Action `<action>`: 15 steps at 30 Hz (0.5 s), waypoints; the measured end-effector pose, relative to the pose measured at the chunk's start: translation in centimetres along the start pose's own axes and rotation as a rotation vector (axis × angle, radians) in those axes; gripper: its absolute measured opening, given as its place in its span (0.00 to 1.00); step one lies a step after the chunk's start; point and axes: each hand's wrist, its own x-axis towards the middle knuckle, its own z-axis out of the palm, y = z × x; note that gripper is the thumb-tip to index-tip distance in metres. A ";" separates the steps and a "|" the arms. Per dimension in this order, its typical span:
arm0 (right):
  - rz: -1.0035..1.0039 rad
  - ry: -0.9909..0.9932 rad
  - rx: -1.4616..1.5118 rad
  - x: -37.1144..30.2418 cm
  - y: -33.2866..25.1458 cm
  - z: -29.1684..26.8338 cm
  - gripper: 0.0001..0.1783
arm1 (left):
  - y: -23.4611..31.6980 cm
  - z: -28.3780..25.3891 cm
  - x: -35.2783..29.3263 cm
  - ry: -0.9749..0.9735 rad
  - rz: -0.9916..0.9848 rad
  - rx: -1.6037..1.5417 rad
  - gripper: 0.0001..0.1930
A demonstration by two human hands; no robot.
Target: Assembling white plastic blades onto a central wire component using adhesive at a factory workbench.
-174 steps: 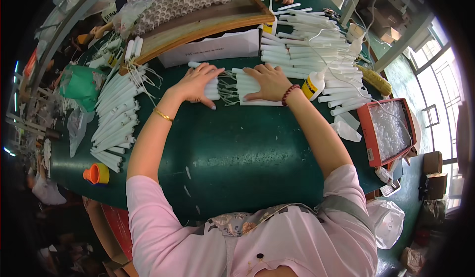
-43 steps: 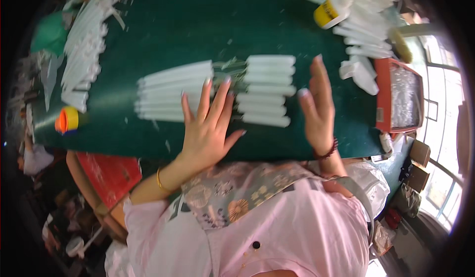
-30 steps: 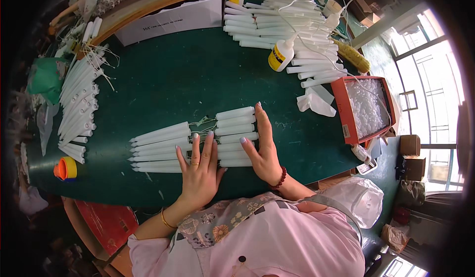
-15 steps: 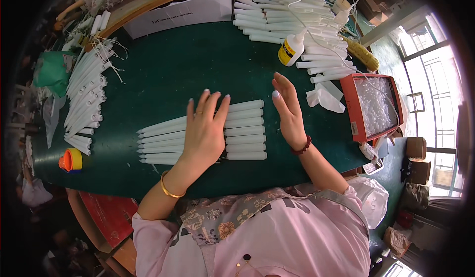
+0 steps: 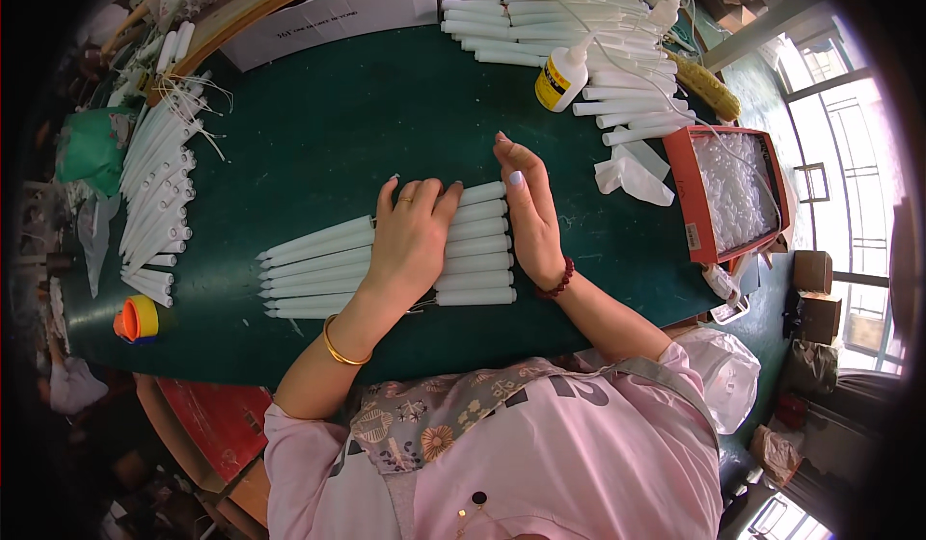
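Note:
A row of several white taper candles [image 5: 473, 262] lies side by side on the green table, pointed tips to the left and blunt ends to the right. Across their middle rests my left hand [image 5: 410, 236], its fingers apart and bent down over the farthest candle; the palm side is hidden. My right hand [image 5: 533, 210] stands on edge at the blunt ends, fingers stretched out and pointing away from me, with the palm facing the row. It seems to touch the ends of the far candles. Nothing shows inside the right hand.
A glue bottle [image 5: 561, 75] stands beyond my right hand, near a pile of white candle tubes [image 5: 540, 34]. At right is a red box [image 5: 704, 236] of clear pieces. More white tubes [image 5: 159, 188] lie left, with orange and yellow tape rolls [image 5: 143, 316] nearer.
My right hand has moved left to the blunt ends of the candles. My left hand's fingers have bent down onto the far candle. The whole view has shifted slightly.

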 end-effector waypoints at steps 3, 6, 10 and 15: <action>-0.025 0.033 -0.011 -0.4 0.4 0.1 0.25 | 0.8 0.5 -0.2 0.046 0.004 0.063 0.23; -0.050 0.022 -0.048 -0.4 0.1 1.0 0.24 | 0.7 0.5 -0.5 0.050 -0.013 0.117 0.23; 0.018 0.066 0.131 0.1 0.4 -0.2 0.24 | 0.3 -0.6 -0.3 0.020 -0.043 0.080 0.24; 0.091 0.167 0.338 1.4 -0.4 -2.1 0.26 | -2.2 -2.7 0.5 0.165 -0.101 -0.307 0.10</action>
